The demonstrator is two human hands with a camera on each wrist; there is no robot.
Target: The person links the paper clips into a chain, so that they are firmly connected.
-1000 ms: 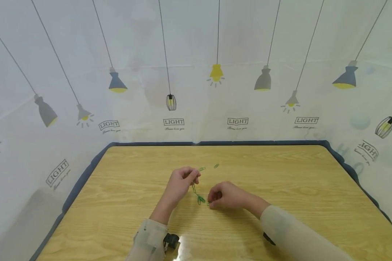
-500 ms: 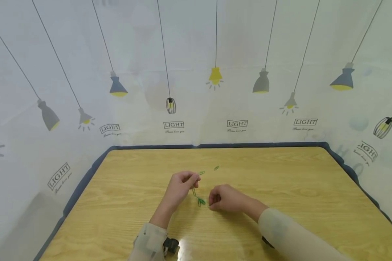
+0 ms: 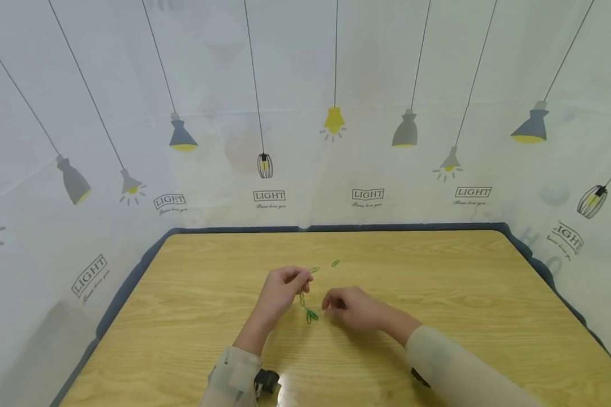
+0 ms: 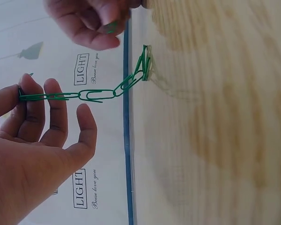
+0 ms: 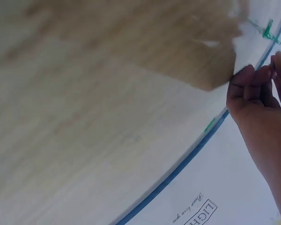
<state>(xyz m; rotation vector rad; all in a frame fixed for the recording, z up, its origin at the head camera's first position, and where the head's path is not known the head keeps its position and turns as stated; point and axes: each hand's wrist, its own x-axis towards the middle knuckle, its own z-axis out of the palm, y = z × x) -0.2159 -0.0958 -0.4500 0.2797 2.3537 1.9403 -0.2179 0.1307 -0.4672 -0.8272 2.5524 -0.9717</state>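
My left hand (image 3: 283, 288) pinches the upper part of a chain of green paper clips (image 4: 97, 93) between thumb and fingers. Down from it the linked clips hang to a bunched lower end (image 3: 312, 316) at the tabletop. To the right of that bunch, my right hand (image 3: 353, 307) has curled fingers and pinches a small green paper clip (image 4: 111, 28), mostly covered by the fingertips. Another green clip (image 3: 314, 270) shows just beyond my left fingertips; I cannot tell whether it is linked. Farther back lies a loose green paper clip (image 3: 335, 263).
The wood-grain table (image 3: 438, 282) has a dark blue border along its far and side edges. A white sheet (image 3: 305, 141) printed with hanging lamps stands behind it and at both sides.
My right hand has picked the paper clip up from the tabletop and shifted slightly left, toward the chain. My left hand has stayed nearly still, holding the chain.
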